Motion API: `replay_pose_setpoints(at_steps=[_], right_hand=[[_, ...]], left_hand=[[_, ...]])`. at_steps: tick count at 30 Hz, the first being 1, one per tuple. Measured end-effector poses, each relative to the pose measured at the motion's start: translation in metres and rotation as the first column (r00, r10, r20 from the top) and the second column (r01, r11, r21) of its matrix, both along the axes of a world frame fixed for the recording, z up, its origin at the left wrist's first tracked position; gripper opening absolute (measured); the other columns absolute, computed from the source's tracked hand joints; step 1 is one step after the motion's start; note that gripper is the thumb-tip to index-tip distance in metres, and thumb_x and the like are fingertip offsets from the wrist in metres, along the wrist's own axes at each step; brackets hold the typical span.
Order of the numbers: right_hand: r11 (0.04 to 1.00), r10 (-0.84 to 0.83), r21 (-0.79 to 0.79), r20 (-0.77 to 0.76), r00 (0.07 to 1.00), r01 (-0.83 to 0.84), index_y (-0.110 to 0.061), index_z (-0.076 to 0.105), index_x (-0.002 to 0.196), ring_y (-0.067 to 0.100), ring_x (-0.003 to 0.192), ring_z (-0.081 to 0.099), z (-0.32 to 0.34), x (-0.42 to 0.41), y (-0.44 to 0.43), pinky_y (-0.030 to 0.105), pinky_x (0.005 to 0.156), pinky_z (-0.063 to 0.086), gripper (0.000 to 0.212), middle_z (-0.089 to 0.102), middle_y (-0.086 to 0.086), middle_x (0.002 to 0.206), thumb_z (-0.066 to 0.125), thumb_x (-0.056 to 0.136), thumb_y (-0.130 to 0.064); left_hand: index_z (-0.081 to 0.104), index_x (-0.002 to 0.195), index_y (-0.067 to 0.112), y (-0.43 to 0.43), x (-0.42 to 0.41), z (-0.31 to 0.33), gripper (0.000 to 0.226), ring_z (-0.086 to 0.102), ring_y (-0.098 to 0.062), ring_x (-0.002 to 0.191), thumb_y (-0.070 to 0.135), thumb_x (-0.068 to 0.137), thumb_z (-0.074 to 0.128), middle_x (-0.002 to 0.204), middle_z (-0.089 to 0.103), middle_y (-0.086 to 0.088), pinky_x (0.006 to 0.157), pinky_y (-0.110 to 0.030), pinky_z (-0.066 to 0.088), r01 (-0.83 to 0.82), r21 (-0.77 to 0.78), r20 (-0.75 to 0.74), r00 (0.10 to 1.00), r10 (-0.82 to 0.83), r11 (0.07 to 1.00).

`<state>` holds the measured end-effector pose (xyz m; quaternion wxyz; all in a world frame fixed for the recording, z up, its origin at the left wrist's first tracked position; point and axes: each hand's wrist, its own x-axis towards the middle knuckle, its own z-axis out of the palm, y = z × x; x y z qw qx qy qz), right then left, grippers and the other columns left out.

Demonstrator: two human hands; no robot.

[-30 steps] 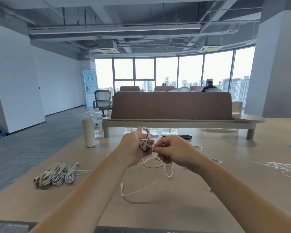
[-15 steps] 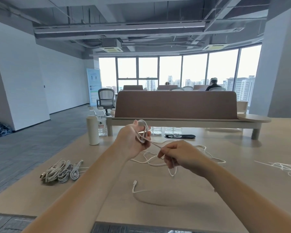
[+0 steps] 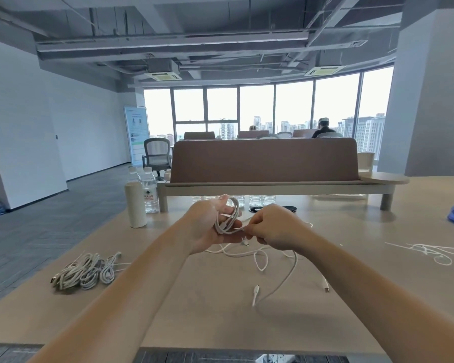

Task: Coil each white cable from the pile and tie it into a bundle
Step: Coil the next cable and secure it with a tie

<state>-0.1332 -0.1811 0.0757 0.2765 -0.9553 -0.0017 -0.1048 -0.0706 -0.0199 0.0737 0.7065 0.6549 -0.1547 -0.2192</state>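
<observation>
Half a second ago the right hand (image 3: pixel 273 226) was drawn back toward the near right, with a length of cable stretched taut between the two hands. Now it has come back in and sits just beside the left hand (image 3: pixel 207 226), above the middle of the desk (image 3: pixel 194 323). The left hand grips a small coil (image 3: pixel 228 218) of white cable, held upright with the loops around its fingers. The right hand pinches the strand right at the coil's lower edge.

That back-and-forth probably means one more turn has just gone on. From this angle I cannot tell whether the turn adds a loop or wraps across the coil to tie it.

The free tail (image 3: pixel 281 281) still hangs from the right hand and runs along the desk to a plug (image 3: pixel 255 294) at the near side, so there is cable left to take up. More loose cables (image 3: pixel 247 251) lie under the hands, and finished bundles (image 3: pixel 85 271) lie well apart on the left. This cable looks nearly done, but the pile is not.
</observation>
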Motion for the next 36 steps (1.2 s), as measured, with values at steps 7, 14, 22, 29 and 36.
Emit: replay_pose_setpoints(at_steps=[7, 14, 22, 29, 36], right_hand=[[0.989, -0.037, -0.143, -0.018, 0.999, 0.034, -0.013, 0.071, 0.089, 0.022, 0.076, 0.062, -0.002, 0.006, -0.002, 0.033, 0.073, 0.054, 0.029, 0.067, 0.004, 0.083, 0.054, 0.098, -0.034], [0.972, -0.036, -0.232, 0.014, 0.999, 0.038, -0.010, 0.069, 0.089, 0.027, 0.080, 0.063, -0.003, 0.006, 0.004, 0.039, 0.078, 0.056, 0.027, 0.068, 0.009, 0.088, 0.056, 0.095, -0.034], [0.999, -0.005, -0.037, 0.074, 0.997, 0.007, -0.014, 0.067, 0.062, 0.015, 0.047, 0.047, -0.003, 0.000, 0.001, 0.027, 0.051, 0.037, 0.040, 0.067, 0.010, 0.062, 0.067, 0.091, -0.041], [0.889, 0.049, 0.457, -0.006, 0.999, -0.041, -0.002, 0.069, 0.082, 0.015, 0.046, 0.046, -0.009, -0.001, -0.025, 0.021, 0.048, 0.037, 0.017, 0.066, 0.010, 0.063, 0.065, 0.095, -0.013], [0.904, -0.119, 0.412, -0.007, 0.993, 0.112, -0.004, 0.066, 0.074, 0.012, 0.040, 0.044, -0.006, 0.007, -0.021, 0.020, 0.043, 0.035, 0.018, 0.064, 0.004, 0.052, 0.060, 0.090, -0.010]], left_hand=[[0.065, 0.102, -0.005, -0.008, -0.006, -0.001, 0.054, 0.062, -0.026, 0.063, 0.037, 0.109, 0.032, 0.096, 0.069, -0.021, 0.063, -0.033, 0.050, 0.050, 0.128, 0.057, 0.997, -0.058, 0.991], [0.059, 0.093, 0.002, -0.016, -0.006, -0.007, 0.041, 0.051, -0.021, 0.054, 0.034, 0.108, 0.038, 0.072, 0.068, -0.015, 0.052, -0.029, 0.037, -0.017, 0.227, 0.100, 0.995, -0.006, 0.974], [0.060, 0.094, 0.003, -0.010, 0.001, -0.004, 0.046, 0.042, -0.015, 0.048, 0.039, 0.108, 0.035, 0.073, 0.056, -0.012, 0.048, -0.025, 0.029, -0.010, 0.233, 0.088, 0.996, -0.011, 0.972], [0.062, 0.098, 0.002, 0.005, 0.015, -0.003, 0.049, 0.044, -0.017, 0.054, 0.041, 0.107, 0.034, 0.071, 0.058, -0.012, 0.050, -0.027, 0.029, 0.018, 0.117, -0.005, 1.000, -0.017, 0.993], [0.062, 0.118, -0.009, -0.005, 0.010, -0.011, 0.057, 0.048, -0.017, 0.060, 0.040, 0.107, 0.036, 0.082, 0.069, -0.016, 0.055, -0.027, 0.033, 0.088, 0.185, 0.047, 0.994, -0.098, 0.979]])
